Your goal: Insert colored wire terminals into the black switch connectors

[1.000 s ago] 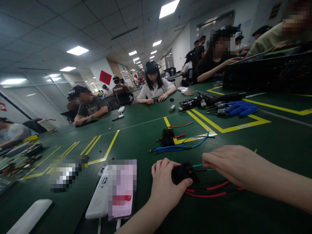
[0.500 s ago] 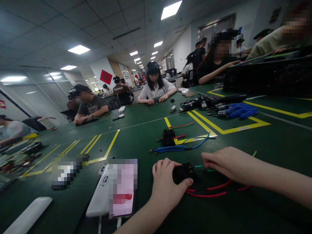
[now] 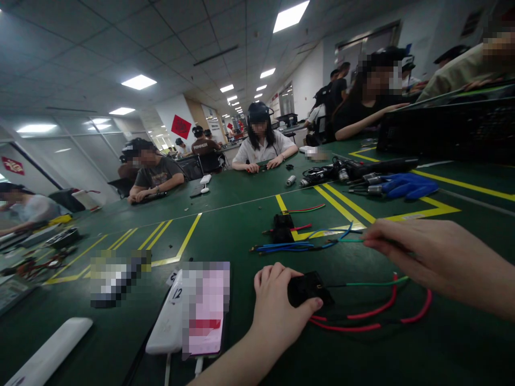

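My left hand [image 3: 277, 300] is closed around a black plastic component [image 3: 309, 288], holding it on the green tabletop. From its right side run a green wire [image 3: 372, 283] and two red wires [image 3: 372, 314]. Above and to the right, my right hand [image 3: 426, 254] pinches a green wire [image 3: 351, 240], whose end sticks out leftward from the fingertips. That end overlaps the blue wires [image 3: 287, 246] in view; I cannot tell whether they touch. Two more black components [image 3: 282, 228] with thin wires lie just beyond the blue ones.
A phone [image 3: 209, 308] and white power bank [image 3: 167, 316] lie left of my left arm. Farther right are blue gloves [image 3: 410, 186] and dark cables [image 3: 322, 172]. A large black case [image 3: 442, 128] stands at far right. Yellow tape [image 3: 426, 213] marks the table; people sit around it.
My right hand has moved right and slightly up, away from the black component, with a green wire in its fingers. My left hand stays on the component. The view has shifted slightly.
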{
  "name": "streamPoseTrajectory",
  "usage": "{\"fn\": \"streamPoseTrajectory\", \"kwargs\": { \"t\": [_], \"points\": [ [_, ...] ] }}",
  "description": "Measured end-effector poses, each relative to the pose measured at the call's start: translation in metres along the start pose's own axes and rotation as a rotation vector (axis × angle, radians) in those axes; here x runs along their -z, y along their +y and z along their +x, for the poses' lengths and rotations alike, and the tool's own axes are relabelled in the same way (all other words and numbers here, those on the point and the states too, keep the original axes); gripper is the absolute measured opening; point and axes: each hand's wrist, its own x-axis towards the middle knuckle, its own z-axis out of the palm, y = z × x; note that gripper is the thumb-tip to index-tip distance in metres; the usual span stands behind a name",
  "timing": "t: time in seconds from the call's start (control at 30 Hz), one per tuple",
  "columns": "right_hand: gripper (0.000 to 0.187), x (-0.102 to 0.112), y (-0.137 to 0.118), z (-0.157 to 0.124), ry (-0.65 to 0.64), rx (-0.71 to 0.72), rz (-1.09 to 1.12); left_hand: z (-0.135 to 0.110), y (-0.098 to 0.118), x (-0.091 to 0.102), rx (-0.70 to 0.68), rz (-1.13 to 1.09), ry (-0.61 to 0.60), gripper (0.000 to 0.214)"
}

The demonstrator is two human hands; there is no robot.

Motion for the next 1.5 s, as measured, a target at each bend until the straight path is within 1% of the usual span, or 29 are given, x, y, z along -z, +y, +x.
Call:
{"fn": "streamPoseTrajectory", "kwargs": {
  "t": [0.03,0.13,0.2,0.27,0.43,0.5,0.57,0.7,0.77,0.8,0.87,0.9,0.97,1.03,1.07,1.13,1.2,1.27,1.3,1.37,1.43,1.47,1.5],
  "points": [
    [0.03,0.002,-0.007,0.001,-0.026,0.023,0.046,0.0,0.0,-0.001,0.001,0.002,0.0,0.034],
    [0.026,0.004,-0.027,0.007,-0.192,0.096,0.118,0.001,0.002,-0.002,0.005,0.014,0.002,0.033],
    [0.024,0.005,-0.035,0.011,-0.165,0.139,0.128,0.001,0.003,-0.003,0.003,0.019,0.007,0.034],
    [0.022,0.004,-0.038,0.014,-0.134,0.15,0.137,0.001,0.002,-0.003,0.001,0.019,0.009,0.033],
    [0.019,0.002,-0.036,0.014,-0.121,0.1,0.161,0.002,0.0,-0.005,-0.009,0.023,0.009,0.032],
    [0.02,0.001,-0.038,0.013,-0.155,0.076,0.183,0.002,-0.001,-0.006,-0.017,0.024,0.015,0.033],
    [0.019,0.001,-0.042,0.012,-0.25,0.046,0.237,0.002,-0.001,-0.006,-0.021,0.025,0.017,0.034],
    [0.016,0.003,-0.056,0.01,-0.499,-0.008,0.334,0.003,0.001,-0.004,-0.014,0.026,0.013,0.034],
    [0.017,0.0,-0.061,0.008,-0.581,-0.004,0.318,0.002,0.002,-0.004,-0.011,0.025,0.013,0.034],
    [0.018,-0.003,-0.064,0.006,-0.599,0.006,0.296,0.002,0.002,-0.004,-0.01,0.025,0.012,0.034],
    [0.021,-0.011,-0.069,0.001,-0.581,0.05,0.24,0.001,0.003,-0.004,-0.009,0.028,0.012,0.033],
    [0.021,-0.016,-0.073,-0.003,-0.541,0.087,0.211,0.001,0.004,-0.004,-0.01,0.031,0.013,0.033],
    [0.022,-0.028,-0.081,-0.012,-0.409,0.184,0.144,0.001,0.004,-0.005,-0.011,0.035,0.014,0.033],
    [0.023,-0.042,-0.092,-0.022,-0.237,0.274,0.067,0.002,0.003,-0.005,-0.01,0.04,0.017,0.032],
    [0.022,-0.048,-0.098,-0.027,-0.126,0.309,0.034,0.003,0.003,-0.006,-0.01,0.041,0.019,0.032],
    [0.026,-0.058,-0.106,-0.032,-0.055,0.339,-0.028,0.004,0.002,-0.006,-0.012,0.043,0.02,0.032],
    [0.026,-0.059,-0.108,-0.031,-0.008,0.342,-0.049,0.004,0.001,-0.006,-0.015,0.044,0.019,0.03],
    [0.019,-0.053,-0.103,-0.024,0.021,0.317,-0.051,0.004,0.001,-0.006,-0.02,0.045,0.018,0.03],
    [0.018,-0.048,-0.097,-0.02,0.003,0.282,-0.068,0.003,0.001,-0.006,-0.023,0.045,0.019,0.03],
    [0.014,-0.039,-0.082,-0.012,-0.072,0.235,-0.105,0.002,0.001,-0.006,-0.026,0.045,0.019,0.03],
    [0.012,-0.033,-0.065,-0.007,-0.12,0.154,-0.134,0.002,0.002,-0.005,-0.019,0.044,0.012,0.031],
    [0.012,-0.033,-0.057,-0.007,-0.169,0.136,-0.11,0.002,0.002,-0.004,-0.011,0.044,0.007,0.031],
    [0.015,-0.034,-0.05,-0.007,-0.232,0.109,-0.077,0.002,0.003,-0.004,-0.004,0.044,0.003,0.031]
  ]
}}
